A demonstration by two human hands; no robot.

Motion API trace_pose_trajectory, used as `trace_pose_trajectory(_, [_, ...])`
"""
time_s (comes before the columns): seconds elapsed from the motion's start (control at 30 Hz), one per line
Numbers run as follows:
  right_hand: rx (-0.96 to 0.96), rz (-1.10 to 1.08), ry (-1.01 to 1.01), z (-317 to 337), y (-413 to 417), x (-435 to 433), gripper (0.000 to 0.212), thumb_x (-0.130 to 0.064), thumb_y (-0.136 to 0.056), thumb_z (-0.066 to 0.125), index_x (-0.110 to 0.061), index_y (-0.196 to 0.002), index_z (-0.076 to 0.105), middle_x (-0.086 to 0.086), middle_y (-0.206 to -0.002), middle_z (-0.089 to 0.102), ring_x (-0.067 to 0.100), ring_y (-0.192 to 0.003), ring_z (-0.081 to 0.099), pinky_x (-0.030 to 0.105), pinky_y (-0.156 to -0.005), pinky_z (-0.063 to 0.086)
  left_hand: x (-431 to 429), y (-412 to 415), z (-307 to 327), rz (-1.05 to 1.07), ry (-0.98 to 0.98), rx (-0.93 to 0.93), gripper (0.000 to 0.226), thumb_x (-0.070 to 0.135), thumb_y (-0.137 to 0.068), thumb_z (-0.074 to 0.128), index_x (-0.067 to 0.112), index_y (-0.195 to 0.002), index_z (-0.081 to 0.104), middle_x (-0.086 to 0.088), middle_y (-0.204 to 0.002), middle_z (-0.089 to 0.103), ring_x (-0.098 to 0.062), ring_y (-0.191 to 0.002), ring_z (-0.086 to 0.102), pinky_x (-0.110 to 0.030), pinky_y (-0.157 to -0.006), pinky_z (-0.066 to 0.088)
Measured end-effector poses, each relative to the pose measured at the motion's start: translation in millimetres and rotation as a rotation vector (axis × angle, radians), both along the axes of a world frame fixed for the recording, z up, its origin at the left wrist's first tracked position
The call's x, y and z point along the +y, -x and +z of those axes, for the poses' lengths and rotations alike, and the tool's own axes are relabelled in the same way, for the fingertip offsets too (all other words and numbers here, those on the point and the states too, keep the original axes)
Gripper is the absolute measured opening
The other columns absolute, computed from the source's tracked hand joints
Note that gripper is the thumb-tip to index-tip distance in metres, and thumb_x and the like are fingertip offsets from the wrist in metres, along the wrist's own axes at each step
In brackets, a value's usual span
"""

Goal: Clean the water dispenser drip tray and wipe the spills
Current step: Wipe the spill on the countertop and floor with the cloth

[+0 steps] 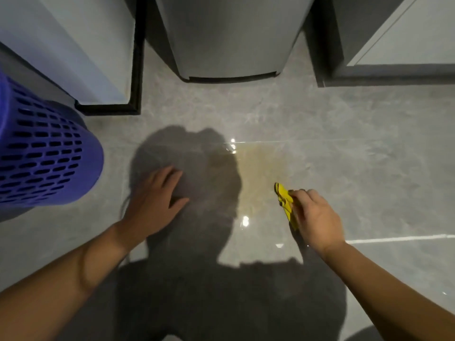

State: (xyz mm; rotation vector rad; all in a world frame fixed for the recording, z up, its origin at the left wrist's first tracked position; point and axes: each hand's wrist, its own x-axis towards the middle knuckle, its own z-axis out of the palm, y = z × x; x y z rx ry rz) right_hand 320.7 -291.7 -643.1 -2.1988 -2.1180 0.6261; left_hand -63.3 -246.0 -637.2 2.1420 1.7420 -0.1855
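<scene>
I look straight down at a glossy grey tiled floor (344, 148). The grey base of the water dispenser (229, 45) stands at the top centre. A yellowish wet patch (261, 173) lies on the tiles in front of it. My right hand (317, 220) grips a crumpled yellow cloth (285, 203) just right of the patch, low over the floor. My left hand (157, 198) rests flat on the floor to the left, fingers spread, holding nothing. The drip tray is not in view.
A blue perforated plastic bin (44, 153) stands at the left edge. A white appliance with a black base frame (108, 70) is at the upper left. A grey cabinet plinth (394, 72) runs along the upper right. My shadow covers the lower middle floor.
</scene>
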Motion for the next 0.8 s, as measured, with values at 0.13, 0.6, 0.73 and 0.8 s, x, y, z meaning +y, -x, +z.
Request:
trace_pose_trajectory(0.13, [-0.033, -0.052, -0.052, -10, 7, -15, 0.037, -0.032, -0.095, 0.066, -0.017, -0.129, 0.063, 0.009, -0.113, 0.064, 0.037, -0.097, 0.06, 0.047, -0.077, 0.053, -8, 2, -27, -0.036, -0.079, 0.007, 0.075, 0.058, -0.095, 0.043, 0.01, -0.152, 0.05, -0.02, -0.159, 0.045, -0.042, -0.148, 0.038, -0.056, -0.118, 0.034])
trace_pose_trajectory(0.6, [-0.283, 0.605, 0.174, -22, -34, 110, 0.098, -0.079, -0.087, 0.016, -0.022, -0.161, -0.014, 0.007, -0.171, -0.014, 0.033, -0.158, -0.012, 0.057, -0.127, 0.003, -10, 6, -52, -0.062, -0.102, -0.022, 0.077, 0.057, -0.097, 0.041, 0.009, -0.157, 0.039, -0.021, -0.165, 0.035, -0.043, -0.154, 0.026, -0.063, -0.122, 0.025])
trace_pose_trajectory(0.73, [-0.26, 0.538, 0.143, -30, -22, 75, 0.092, -0.073, -0.094, 0.017, -0.016, -0.163, -0.004, 0.01, -0.171, -0.011, 0.036, -0.157, -0.012, 0.061, -0.126, 0.005, -11, 6, -52, -0.07, -0.106, 0.001, 0.077, 0.057, -0.097, 0.038, 0.008, -0.157, 0.037, -0.022, -0.166, 0.033, -0.044, -0.155, 0.023, -0.063, -0.123, 0.022])
trace_pose_trajectory(0.8, [-0.242, 0.472, 0.11, -32, -12, 33, 0.091, -0.07, -0.096, 0.023, -0.01, -0.163, 0.013, 0.016, -0.171, 0.005, 0.042, -0.157, 0.003, 0.066, -0.123, 0.015, -11, 5, -51, -0.081, -0.108, 0.005, 0.078, 0.057, -0.098, 0.037, 0.007, -0.158, 0.036, -0.023, -0.165, 0.032, -0.045, -0.154, 0.024, -0.063, -0.123, 0.021])
